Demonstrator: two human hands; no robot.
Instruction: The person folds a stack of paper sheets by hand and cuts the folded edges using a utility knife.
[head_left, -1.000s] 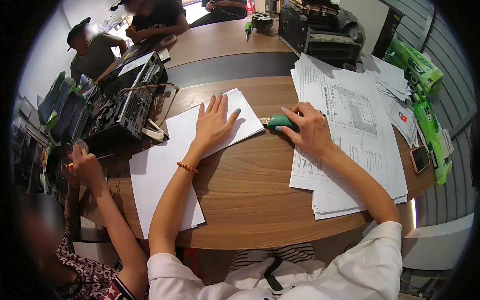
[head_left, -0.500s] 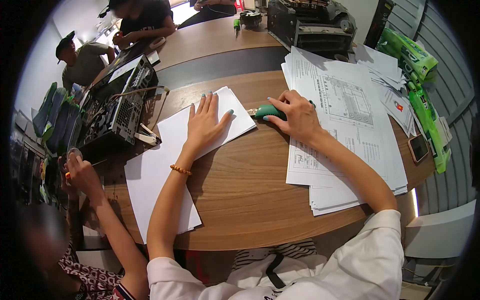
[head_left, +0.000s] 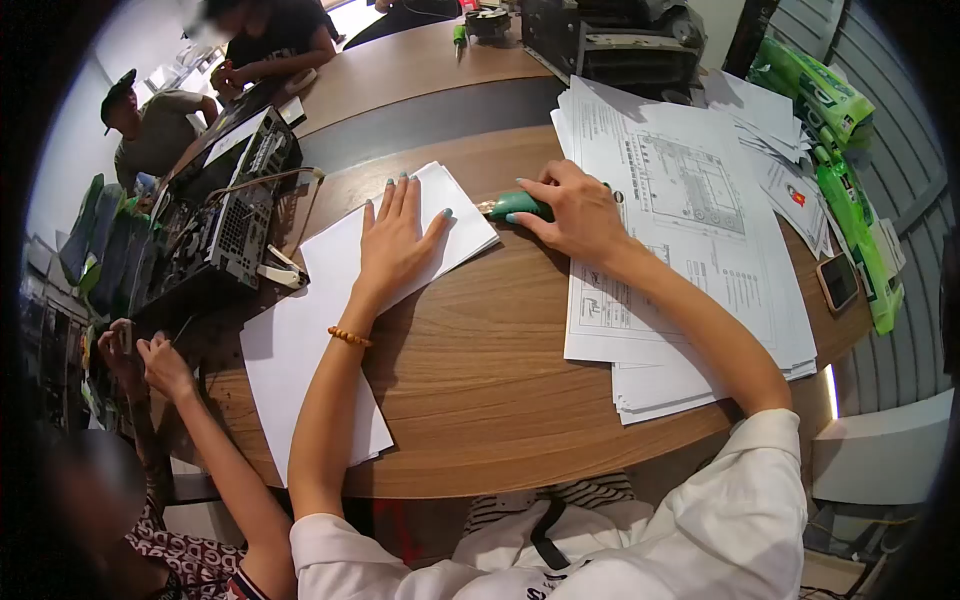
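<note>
My left hand (head_left: pixel 398 245) lies flat with fingers spread on a stack of blank white paper (head_left: pixel 458 215). More blank sheets (head_left: pixel 300 385) lie under my left forearm. My right hand (head_left: pixel 580 212) is closed around a green-handled tool (head_left: pixel 518 206), whose metal end touches the right corner of the blank stack. What kind of tool it is cannot be made out. Beside and partly under my right forearm lie printed sheets with a technical drawing (head_left: pixel 690 190).
An opened computer case (head_left: pixel 225 215) stands at the left, near a co-worker's hands (head_left: pixel 160 360). Other people sit at the far left. A dark machine (head_left: pixel 620 50), a green screwdriver (head_left: pixel 459 38), a phone (head_left: pixel 838 282) and green packages (head_left: pixel 855 230) surround the work area.
The view has shifted slightly, moving everything a little left and up. My hands keep the same places on the paper and tool. The co-worker's hands at the left have changed pose.
</note>
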